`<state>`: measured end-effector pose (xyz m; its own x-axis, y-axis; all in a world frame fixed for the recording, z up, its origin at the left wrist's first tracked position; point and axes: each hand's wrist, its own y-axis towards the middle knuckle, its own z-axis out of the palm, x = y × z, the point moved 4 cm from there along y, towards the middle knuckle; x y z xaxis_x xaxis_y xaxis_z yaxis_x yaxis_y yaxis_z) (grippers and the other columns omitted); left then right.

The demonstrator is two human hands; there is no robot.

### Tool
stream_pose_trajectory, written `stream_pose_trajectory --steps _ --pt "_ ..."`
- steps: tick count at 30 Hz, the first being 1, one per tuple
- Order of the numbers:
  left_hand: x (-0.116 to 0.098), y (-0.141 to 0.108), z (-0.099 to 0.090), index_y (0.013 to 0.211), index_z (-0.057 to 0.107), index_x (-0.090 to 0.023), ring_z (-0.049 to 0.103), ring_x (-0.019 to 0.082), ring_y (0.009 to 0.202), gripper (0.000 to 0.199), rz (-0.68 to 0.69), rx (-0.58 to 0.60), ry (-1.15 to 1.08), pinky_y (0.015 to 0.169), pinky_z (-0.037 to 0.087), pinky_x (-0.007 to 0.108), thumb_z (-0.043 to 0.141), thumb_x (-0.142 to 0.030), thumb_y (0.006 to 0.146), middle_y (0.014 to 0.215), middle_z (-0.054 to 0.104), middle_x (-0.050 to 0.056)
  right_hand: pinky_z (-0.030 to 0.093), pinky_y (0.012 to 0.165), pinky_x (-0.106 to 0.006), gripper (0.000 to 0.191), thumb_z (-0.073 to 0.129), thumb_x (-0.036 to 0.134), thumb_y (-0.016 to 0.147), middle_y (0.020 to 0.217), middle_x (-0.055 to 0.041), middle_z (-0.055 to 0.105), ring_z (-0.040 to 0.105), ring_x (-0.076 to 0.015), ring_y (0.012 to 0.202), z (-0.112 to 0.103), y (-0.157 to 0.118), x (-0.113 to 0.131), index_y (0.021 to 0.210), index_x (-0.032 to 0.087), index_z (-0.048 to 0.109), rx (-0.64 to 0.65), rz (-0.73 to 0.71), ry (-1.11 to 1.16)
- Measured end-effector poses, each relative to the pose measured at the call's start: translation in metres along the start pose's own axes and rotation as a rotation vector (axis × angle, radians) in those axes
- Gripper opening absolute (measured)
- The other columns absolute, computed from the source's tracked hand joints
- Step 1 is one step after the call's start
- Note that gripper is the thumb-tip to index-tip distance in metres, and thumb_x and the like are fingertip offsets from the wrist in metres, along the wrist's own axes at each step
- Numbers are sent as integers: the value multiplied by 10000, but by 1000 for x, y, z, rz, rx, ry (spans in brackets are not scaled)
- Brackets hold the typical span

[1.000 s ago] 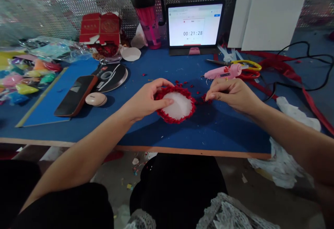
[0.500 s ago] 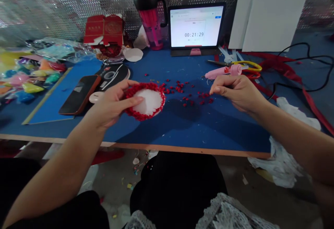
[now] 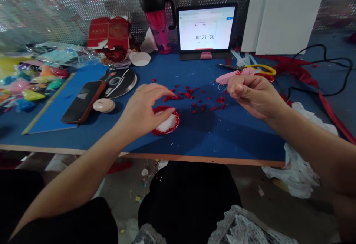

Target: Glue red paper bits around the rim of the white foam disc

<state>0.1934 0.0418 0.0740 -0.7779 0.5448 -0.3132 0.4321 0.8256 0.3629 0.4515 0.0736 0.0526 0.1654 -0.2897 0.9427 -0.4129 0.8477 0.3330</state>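
A white disc with a fuzzy red rim (image 3: 167,125) lies on the blue tabletop (image 3: 191,142), partly covered by my left hand (image 3: 141,111). That hand hovers over it with thumb and fingers apart, holding nothing. My right hand (image 3: 254,95) is closed in a pinch to the right; whatever sits between its fingertips is hidden. Small red bits (image 3: 189,92) are scattered between the two hands. Just behind my right hand lie a pink glue gun (image 3: 226,77) and yellow-handled scissors (image 3: 264,69).
A tablet (image 3: 205,29) showing a timer stands at the back beside a pink bottle (image 3: 157,17). On the left are a phone (image 3: 83,101), an oval beige case (image 3: 104,105), a ribbon spool (image 3: 121,82) and colourful bags (image 3: 33,81). Black cable (image 3: 328,95) and red ribbon (image 3: 332,114) run along the right.
My left hand has let go of the red-rimmed disc, which now rests on the table, lower than before. The fingers have spread. My right hand stays pinched, turned slightly.
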Motion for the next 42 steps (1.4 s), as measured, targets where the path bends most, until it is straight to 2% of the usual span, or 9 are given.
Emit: stream_pose_trajectory --steps 2,6,8,10,16,25,31,36,42 --pt "-24 18 15 1086 659 -213 654 211 981 288 79 104 -129 889 506 329 669 -359 837 1093 695 46 159 512 -292 324 764 450 784 598 21 394 305 -101 576 3 -1 1 618 197 647 16 2 18" --pt "-57 54 57 1205 580 -110 645 224 1061 545 194 206 -391 938 502 333 779 -347 757 1185 673 111 228 527 -274 287 780 420 773 609 20 444 356 -92 580 6 -3 5 628 198 672 32 -22 77" --pt "-65 64 75 1145 586 -100 655 219 1056 498 232 236 -568 919 519 319 779 -352 761 1134 689 114 255 533 -270 291 791 430 756 606 26 442 353 -87 565 7 -4 7 621 201 673 37 -18 97" --pt "-69 68 81 1067 593 -120 676 194 1001 372 260 181 -716 901 535 303 749 -318 793 1052 704 87 263 527 -271 312 796 450 742 597 30 427 344 -88 554 7 -4 9 606 203 662 37 -3 100" --pt "-71 62 74 887 631 -149 697 126 786 73 126 153 -782 738 557 235 646 -219 869 872 730 13 328 554 -261 287 788 416 756 597 27 432 380 -94 576 11 -6 8 603 210 660 69 7 142" --pt "-57 55 61 849 707 -156 699 127 712 68 16 117 -683 701 554 232 681 -201 805 791 745 0 256 528 -267 296 771 440 775 594 28 423 371 -94 578 0 -4 6 643 203 653 17 1 74" --pt "-46 48 52 825 710 -156 696 121 741 52 30 10 -569 739 538 219 705 -178 777 800 744 -11 355 569 -265 151 655 362 881 729 7 587 485 -107 629 4 -6 5 849 215 673 -37 -44 -442" --pt "-46 42 53 816 706 -187 692 120 738 54 129 -40 -338 734 498 216 690 -153 776 789 746 -29 338 573 -297 164 708 398 817 630 30 556 469 -137 567 6 -8 3 938 288 691 -32 -146 -857" --pt "-44 38 58 842 695 -213 694 132 779 79 170 -28 -176 707 455 220 670 -165 785 822 750 -43 367 646 -337 93 713 373 807 724 -17 615 524 -182 652 11 -6 -7 836 285 718 136 -183 -887"
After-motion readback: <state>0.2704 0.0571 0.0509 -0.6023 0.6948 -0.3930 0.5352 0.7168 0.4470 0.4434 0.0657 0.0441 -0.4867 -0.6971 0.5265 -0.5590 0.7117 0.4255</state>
